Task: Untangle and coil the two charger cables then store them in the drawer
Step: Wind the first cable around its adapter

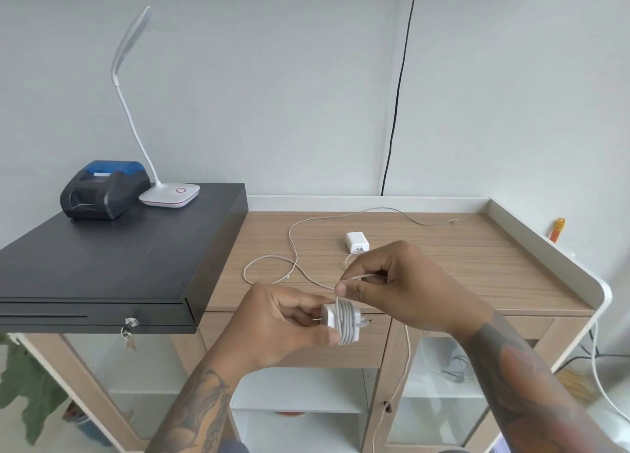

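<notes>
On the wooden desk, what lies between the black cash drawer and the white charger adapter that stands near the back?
In the head view, only the loose white cable lies on the wooden desk between the black cash drawer and the white charger adapter; it curves and loops there.

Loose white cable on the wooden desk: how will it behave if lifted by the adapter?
The thin white cable is probably floppy: it lies in slack loops. It will likely trail behind the white square adapter. The loops may snag where they cross.

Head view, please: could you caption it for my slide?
Left hand holds a charger while right hand winds its cable; second charger waits.
</notes>
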